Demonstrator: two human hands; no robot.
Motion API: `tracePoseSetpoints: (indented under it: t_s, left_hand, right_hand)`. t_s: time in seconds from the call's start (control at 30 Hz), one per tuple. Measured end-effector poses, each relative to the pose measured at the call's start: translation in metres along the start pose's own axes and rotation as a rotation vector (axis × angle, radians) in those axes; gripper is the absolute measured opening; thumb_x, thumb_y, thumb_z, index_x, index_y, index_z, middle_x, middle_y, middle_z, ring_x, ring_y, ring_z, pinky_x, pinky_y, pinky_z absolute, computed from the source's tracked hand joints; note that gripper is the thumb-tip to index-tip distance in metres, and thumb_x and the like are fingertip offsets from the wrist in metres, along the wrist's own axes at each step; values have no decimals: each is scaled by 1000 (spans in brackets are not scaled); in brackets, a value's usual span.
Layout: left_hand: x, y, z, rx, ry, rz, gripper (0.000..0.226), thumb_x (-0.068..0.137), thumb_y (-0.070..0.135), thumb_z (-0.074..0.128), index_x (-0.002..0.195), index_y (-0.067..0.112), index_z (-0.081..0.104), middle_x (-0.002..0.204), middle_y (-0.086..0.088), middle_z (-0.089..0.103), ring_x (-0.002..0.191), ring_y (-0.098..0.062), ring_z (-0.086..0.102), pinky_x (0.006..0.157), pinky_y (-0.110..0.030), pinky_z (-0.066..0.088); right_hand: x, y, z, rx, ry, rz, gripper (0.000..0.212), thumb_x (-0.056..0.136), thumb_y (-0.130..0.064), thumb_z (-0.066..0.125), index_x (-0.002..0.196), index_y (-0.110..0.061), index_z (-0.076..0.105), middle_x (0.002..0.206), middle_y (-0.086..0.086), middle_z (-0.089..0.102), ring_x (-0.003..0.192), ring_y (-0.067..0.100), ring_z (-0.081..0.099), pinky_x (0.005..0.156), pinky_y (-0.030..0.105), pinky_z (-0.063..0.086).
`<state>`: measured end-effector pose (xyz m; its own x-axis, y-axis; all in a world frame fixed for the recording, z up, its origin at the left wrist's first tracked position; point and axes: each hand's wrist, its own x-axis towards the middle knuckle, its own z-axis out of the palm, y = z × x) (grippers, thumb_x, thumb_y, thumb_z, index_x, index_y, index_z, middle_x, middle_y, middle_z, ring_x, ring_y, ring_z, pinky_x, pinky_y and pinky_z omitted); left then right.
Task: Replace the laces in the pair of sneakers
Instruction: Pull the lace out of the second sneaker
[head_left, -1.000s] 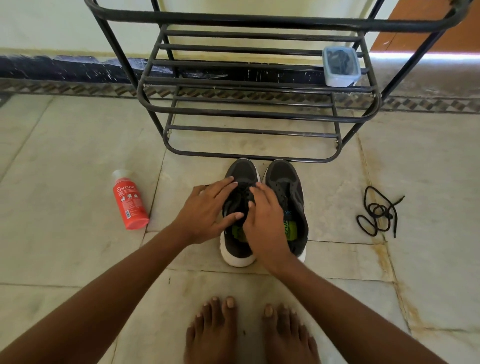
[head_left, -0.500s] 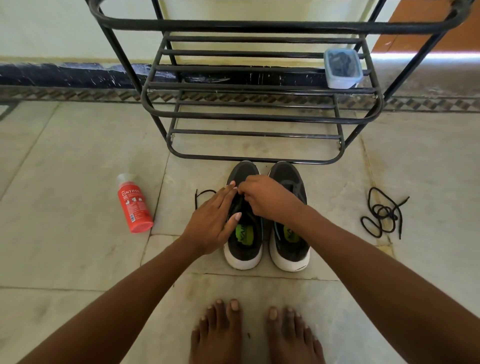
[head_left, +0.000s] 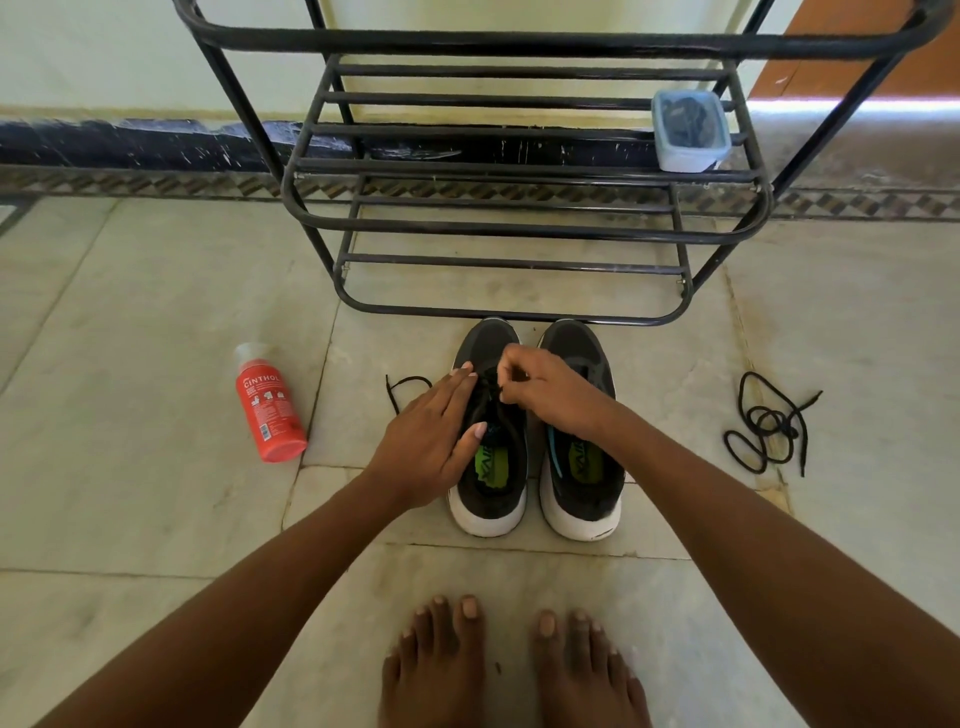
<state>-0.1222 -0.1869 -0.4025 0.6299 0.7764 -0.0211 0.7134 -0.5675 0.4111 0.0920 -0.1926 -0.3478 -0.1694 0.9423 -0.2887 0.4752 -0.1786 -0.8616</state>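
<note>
Mid-frame, the lace was pinched by the right hand; left sneaker steadied by the left hand's flat, straight fingers

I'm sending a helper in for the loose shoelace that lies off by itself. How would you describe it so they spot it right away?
Start at the black metal shoe rack and the pair of sneakers in front of it. On the floor tiles right of the sneakers lies the loose black lace, a tangled coil touching nothing, unlike the lace still threaded in the shoe.

one head-worn wide view looks steeply down and forward, close above the floor.
</note>
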Motion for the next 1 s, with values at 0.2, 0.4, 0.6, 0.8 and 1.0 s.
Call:
tracePoseSetpoints:
  t_s: [0.2,0.4,0.6,0.8,1.0]
  left_hand:
    - [1,0,-1,2,-5,2,70,107,55,21,161,12,26,167,-8,30,153,-21,30,119,-43,39]
    - [0,0,1,-6,-4,-9,69,107,55,21,162,14,25,169,-5,27,155,-19,28,120,-44,38]
    - [0,0,0,-9,-11,-10,69,107,56,22,162,13,25,168,-6,27,154,-21,30,119,-45,40]
    - [0,-1,0,-1,-22,-9,69,107,56,21,162,14,24,169,-5,26,154,-20,28,120,-45,38]
    - [-1,-1,-1,5,-23,-8,68,108,55,22,163,14,22,169,-5,25,155,-20,27,121,-45,36]
  right_hand:
    - [3,3,-3,-84,102,-22,24,91,-10,73,113,-19,67,90,-1,65,78,6,62,79,24,56]
    - [4,5,1,430,371,223,14,105,-18,51,94,-13,58,89,7,61,55,10,46,51,27,36]
    - [-7,-6,-13,315,174,86,12,101,-21,61,93,-12,61,71,-2,57,50,9,46,47,23,38]
    - [-3,-7,-9,149,308,25,16,103,-26,57,93,-15,64,78,-6,55,65,6,49,60,20,38]
    - [-10,-19,-15,387,283,129,12,106,-29,52,104,-19,47,77,0,55,54,12,46,47,23,35]
